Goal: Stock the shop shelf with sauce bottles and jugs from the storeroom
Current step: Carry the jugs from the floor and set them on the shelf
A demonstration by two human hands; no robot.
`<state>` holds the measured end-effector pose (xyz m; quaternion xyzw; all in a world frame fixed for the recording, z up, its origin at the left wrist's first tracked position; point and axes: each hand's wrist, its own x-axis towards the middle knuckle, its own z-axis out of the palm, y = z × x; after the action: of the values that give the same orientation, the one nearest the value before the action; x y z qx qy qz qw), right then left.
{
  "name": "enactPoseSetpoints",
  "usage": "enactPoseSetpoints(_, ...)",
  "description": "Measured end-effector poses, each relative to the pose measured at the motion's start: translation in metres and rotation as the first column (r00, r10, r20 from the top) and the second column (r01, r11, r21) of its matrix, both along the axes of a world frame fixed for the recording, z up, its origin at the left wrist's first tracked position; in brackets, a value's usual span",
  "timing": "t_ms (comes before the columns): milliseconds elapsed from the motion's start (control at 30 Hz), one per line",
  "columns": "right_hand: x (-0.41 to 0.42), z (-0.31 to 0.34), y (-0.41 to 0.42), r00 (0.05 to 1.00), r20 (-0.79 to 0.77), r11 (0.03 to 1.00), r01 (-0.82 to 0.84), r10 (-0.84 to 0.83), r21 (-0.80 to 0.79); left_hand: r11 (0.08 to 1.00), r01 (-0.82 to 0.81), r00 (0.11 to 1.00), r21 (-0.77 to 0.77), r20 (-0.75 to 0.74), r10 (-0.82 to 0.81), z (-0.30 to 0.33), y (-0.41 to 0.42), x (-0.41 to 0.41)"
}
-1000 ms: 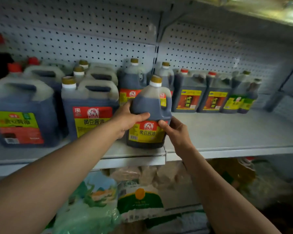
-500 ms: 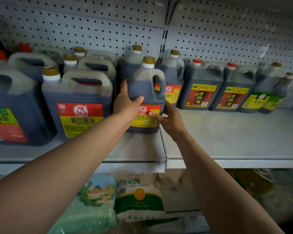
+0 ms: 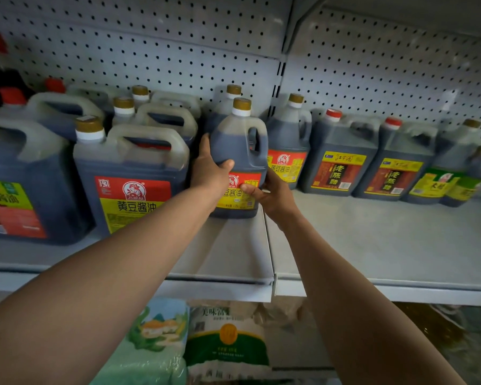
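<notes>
A dark soy sauce jug (image 3: 238, 145) with a gold cap and red-yellow label stands on the grey shelf (image 3: 372, 245), near its middle seam. My left hand (image 3: 210, 169) grips its left side, thumb across the front. My right hand (image 3: 267, 194) holds its lower right, thumb on the label. Right behind it stand two matching jugs, one (image 3: 288, 140) to its right and one (image 3: 228, 102) mostly hidden.
Large soy sauce jugs (image 3: 134, 173) crowd the shelf's left half. Red-capped vinegar jugs (image 3: 342, 154) and green-labelled bottles (image 3: 450, 162) line the back right, with bare shelf in front. Pegboard backs the shelf. Bagged goods (image 3: 228, 337) lie on the level below.
Both hands have pushed the jug back from the shelf's front edge toward the rear row. The camera has moved closer and tilted up.
</notes>
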<state>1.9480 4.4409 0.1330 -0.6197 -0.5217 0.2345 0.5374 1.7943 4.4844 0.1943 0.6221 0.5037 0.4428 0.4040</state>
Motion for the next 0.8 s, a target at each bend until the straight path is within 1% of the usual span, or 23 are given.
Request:
enactPoseSetpoints(100,-0.003,0.004,-0.003,1.000,-0.002,0.999,-0.001,0.001,-0.045,1.000,0.000,1.000,-0.009,-0.029,0.000,0.002,-0.001,-0.001)
enactPoseSetpoints(167,-0.006,0.011,-0.008,1.000,0.018,0.995,0.027,-0.026,-0.095,0.999,-0.004,1.000,-0.036,-0.021,0.003,0.005,-0.004,-0.002)
enactPoseSetpoints(233,-0.007,0.018,-0.017,0.994,0.064,0.987,0.094,-0.087,-0.132,0.996,-0.017,1.000,-0.084,0.001,0.017,0.007,-0.010,-0.001)
enactPoseSetpoints(300,-0.009,0.028,-0.034,0.975,0.138,0.968,0.196,-0.175,-0.155,0.992,-0.038,0.999,-0.117,-0.010,0.037,0.005,-0.020,0.001)
enactPoseSetpoints(400,-0.013,0.042,-0.071,0.920,0.260,0.933,0.334,-0.293,-0.131,0.995,-0.060,0.996,-0.081,-0.064,0.055,-0.001,-0.037,0.000)
enactPoseSetpoints(467,-0.019,0.048,-0.103,0.871,0.339,0.899,0.419,-0.356,-0.132,0.997,-0.037,0.995,-0.069,-0.091,0.031,-0.008,-0.051,-0.002)
enactPoseSetpoints(533,-0.031,0.051,-0.138,0.810,0.402,0.844,0.517,-0.428,-0.143,0.996,0.052,0.988,-0.066,-0.143,-0.061,-0.017,-0.070,-0.004)
enactPoseSetpoints(633,-0.059,0.048,-0.197,0.704,0.465,0.737,0.660,-0.537,-0.148,0.956,0.286,0.939,-0.067,-0.180,-0.293,-0.029,-0.105,-0.015)
enactPoseSetpoints(700,-0.087,0.042,-0.243,0.625,0.511,0.648,0.744,-0.590,-0.162,0.901,0.433,0.882,-0.014,-0.203,-0.426,-0.037,-0.131,-0.029)
enactPoseSetpoints(800,-0.141,0.028,-0.318,0.484,0.586,0.479,0.859,-0.650,-0.179,0.769,0.636,0.758,0.072,-0.247,-0.604,-0.051,-0.176,-0.063)
